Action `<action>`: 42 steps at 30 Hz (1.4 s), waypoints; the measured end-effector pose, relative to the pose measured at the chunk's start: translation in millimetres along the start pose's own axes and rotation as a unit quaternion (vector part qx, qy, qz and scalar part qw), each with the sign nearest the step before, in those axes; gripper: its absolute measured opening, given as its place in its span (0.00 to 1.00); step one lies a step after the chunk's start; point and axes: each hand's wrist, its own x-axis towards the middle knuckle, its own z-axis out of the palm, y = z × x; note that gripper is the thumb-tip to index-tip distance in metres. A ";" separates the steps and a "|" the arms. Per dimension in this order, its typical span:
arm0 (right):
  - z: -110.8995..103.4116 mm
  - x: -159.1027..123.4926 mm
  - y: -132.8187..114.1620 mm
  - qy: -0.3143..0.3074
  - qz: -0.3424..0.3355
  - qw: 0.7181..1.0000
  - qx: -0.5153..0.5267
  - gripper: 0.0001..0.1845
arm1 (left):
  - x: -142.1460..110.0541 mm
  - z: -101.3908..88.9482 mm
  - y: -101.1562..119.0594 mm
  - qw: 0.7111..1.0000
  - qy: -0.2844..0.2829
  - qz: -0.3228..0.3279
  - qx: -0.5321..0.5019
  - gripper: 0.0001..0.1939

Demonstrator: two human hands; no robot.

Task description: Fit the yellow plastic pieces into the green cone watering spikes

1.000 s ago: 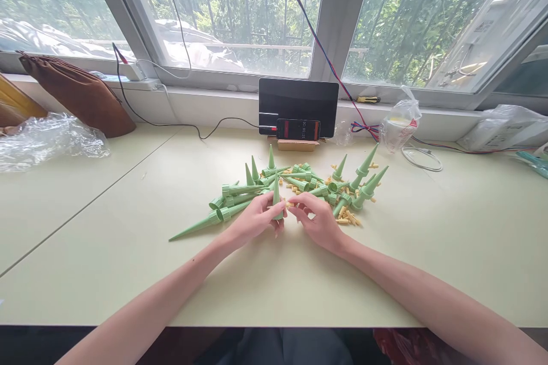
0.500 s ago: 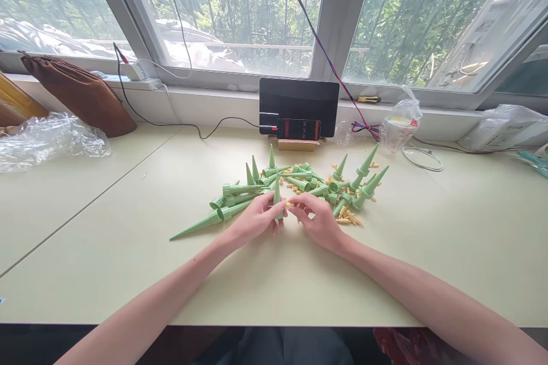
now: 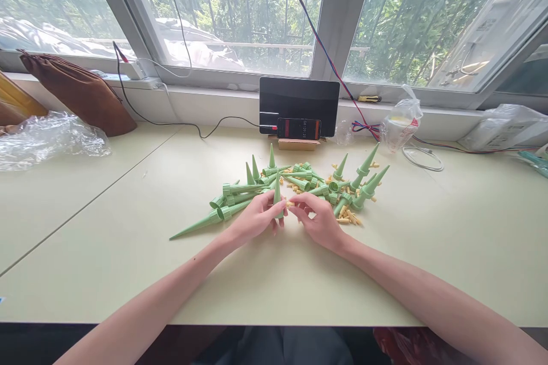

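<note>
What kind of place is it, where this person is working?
Probably a home or small workshop room: a pale table stands against windows with bars outside, with a tablet and a brown bag along the sill side.

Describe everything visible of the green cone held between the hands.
The green cone is slender and looks like smooth plastic, one solid light green. It stands nearly upright, tip up, widening downward. The left hand grips its lower part, and the fingers hide much of the base. The right hand pinches a small yellow piece close beside its lower right side; whether that piece is fitted into it is too small to tell. No damage shows on the exposed part.
</note>
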 end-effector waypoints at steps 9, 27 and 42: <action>-0.6 1.5 -3.0 -0.004 0.000 1.000 -0.006 0.08 | -0.3 0.6 -0.2 0.999 0.016 0.019 0.048 0.17; -2.2 2.0 -5.3 -0.034 0.015 0.999 -0.033 0.13 | -0.4 0.2 -3.8 0.998 0.005 0.028 0.058 0.16; -2.0 0.4 -3.8 -0.069 0.018 0.997 -0.037 0.14 | -0.5 0.4 -1.9 0.998 -0.004 0.031 0.056 0.15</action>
